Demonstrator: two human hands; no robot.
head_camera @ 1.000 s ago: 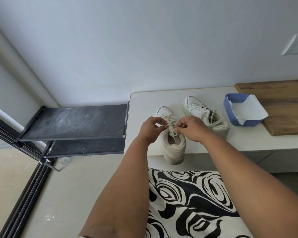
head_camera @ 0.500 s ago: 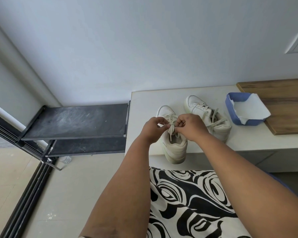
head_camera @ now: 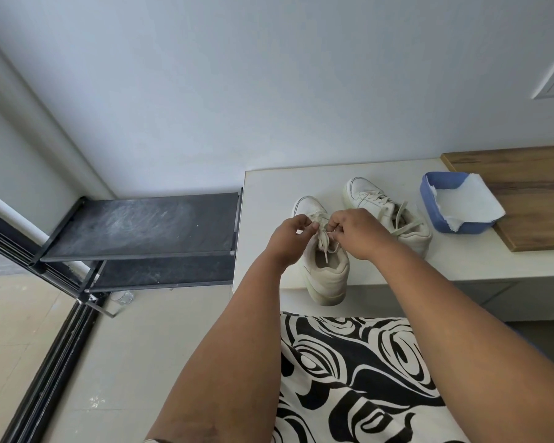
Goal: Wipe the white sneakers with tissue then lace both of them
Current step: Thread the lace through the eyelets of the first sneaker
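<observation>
Both hands pinched the lace (head_camera: 323,238) of the near sneaker (head_camera: 325,266): the left hand (head_camera: 287,235) held a strand between thumb and curled fingers on the shoe's left side, and the right hand (head_camera: 355,233) gripped the other strand on its right. The two met just above the tongue. That sneaker lay on the white bench (head_camera: 269,193) with its long axis running away from the person, toe toward the wall and heel overhanging the front edge, so the lace ends trailed back toward the body, equally near to either hand. The second sneaker (head_camera: 387,215) sat just beside it to the right, laces loose, nearer the right hand. Farther right stood a blue tissue box (head_camera: 429,199) against a wooden board (head_camera: 525,193).
</observation>
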